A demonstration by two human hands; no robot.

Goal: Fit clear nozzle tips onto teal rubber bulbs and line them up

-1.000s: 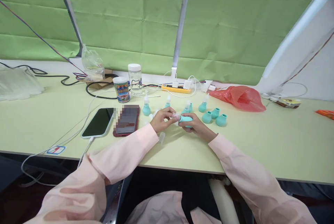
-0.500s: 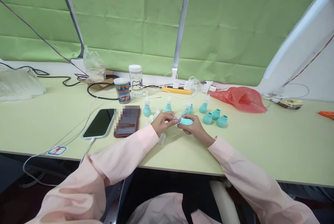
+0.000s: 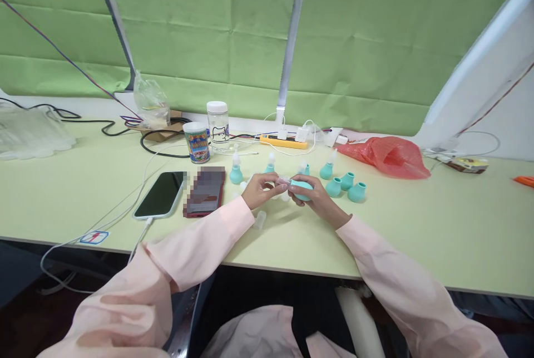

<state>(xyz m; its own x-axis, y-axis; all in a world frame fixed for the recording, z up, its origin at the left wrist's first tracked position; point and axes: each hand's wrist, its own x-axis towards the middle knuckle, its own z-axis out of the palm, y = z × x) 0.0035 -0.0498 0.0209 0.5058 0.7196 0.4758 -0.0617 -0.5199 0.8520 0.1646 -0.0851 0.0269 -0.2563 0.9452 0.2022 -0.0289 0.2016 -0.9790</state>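
My right hand is wrapped round a teal squeeze bulb, its neck turned to the left. At that neck my left hand pinches a small clear nozzle tip; how far the two parts join is hard to see. Beyond my hands stand teal bulbs fitted with clear nozzles, one at the left and another at the right. Several bare bulbs with open necks, among them the nearest bulb, sit to the right of my right hand. A clear cap lies below my left hand.
Two phones, a white-cased phone and a red-cased phone, lie to the left. Behind them are a noodle cup and a clear jar. A yellow power strip, white cables and a red plastic bag line the back.
My right hand has turned slightly and shifted a little right, with the bulb tilting along. My left hand stays at the nozzle. The view has moved slightly.
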